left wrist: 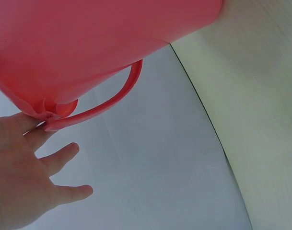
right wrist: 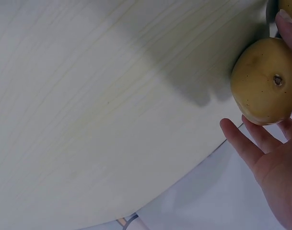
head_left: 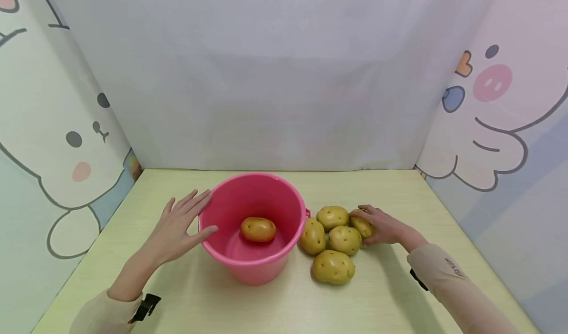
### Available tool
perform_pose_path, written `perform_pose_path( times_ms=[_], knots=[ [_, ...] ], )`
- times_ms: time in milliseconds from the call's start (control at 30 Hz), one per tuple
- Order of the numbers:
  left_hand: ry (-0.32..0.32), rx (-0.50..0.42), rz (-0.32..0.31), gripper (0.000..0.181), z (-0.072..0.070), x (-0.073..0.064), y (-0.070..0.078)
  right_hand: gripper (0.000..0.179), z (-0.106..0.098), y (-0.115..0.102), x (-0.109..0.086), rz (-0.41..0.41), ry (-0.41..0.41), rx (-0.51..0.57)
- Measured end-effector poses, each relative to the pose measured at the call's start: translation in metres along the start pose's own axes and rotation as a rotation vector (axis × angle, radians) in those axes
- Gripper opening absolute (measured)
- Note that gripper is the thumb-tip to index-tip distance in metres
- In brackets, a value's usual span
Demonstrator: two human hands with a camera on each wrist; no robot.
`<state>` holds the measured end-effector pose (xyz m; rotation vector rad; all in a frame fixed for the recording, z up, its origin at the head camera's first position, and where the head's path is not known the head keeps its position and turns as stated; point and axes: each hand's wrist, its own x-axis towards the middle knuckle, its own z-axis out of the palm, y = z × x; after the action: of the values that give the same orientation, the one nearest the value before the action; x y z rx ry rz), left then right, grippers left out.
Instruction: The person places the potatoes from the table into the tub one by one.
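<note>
A pink bucket point(head_left: 253, 270) stands on the table with one potato point(head_left: 258, 229) lying inside. My left hand point(head_left: 179, 230) rests at the bucket's left rim with fingers spread and straight, the thumb reaching over the edge. In the left wrist view, fingertips of that hand touch the bucket near the hinge of its handle point(left wrist: 112, 100). To the right of the bucket, my right hand point(head_left: 383, 225) grips the rightmost potato point(head_left: 361, 224) of a group. Thumb and fingers lie on opposite sides of this potato in the right wrist view.
Between the bucket and my right hand lie several potatoes, including a front one point(head_left: 334, 267) and a back one point(head_left: 332, 217). The pale wooden table point(head_left: 213, 309) ends at a grey back curtain point(head_left: 284, 77). Cartoon-printed panels flank it on both sides.
</note>
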<state>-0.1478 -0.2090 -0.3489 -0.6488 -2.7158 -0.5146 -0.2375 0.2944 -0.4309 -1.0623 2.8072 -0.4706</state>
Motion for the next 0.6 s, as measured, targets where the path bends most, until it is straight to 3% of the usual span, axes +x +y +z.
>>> perform_pose_path(
  times_ms=[600],
  knots=[
    [0.003,-0.006,-0.003,0.073,0.001,-0.0001,-0.0012,0.069,0.003,0.0048,0.0009,-0.023,0.037,-0.014]
  ],
)
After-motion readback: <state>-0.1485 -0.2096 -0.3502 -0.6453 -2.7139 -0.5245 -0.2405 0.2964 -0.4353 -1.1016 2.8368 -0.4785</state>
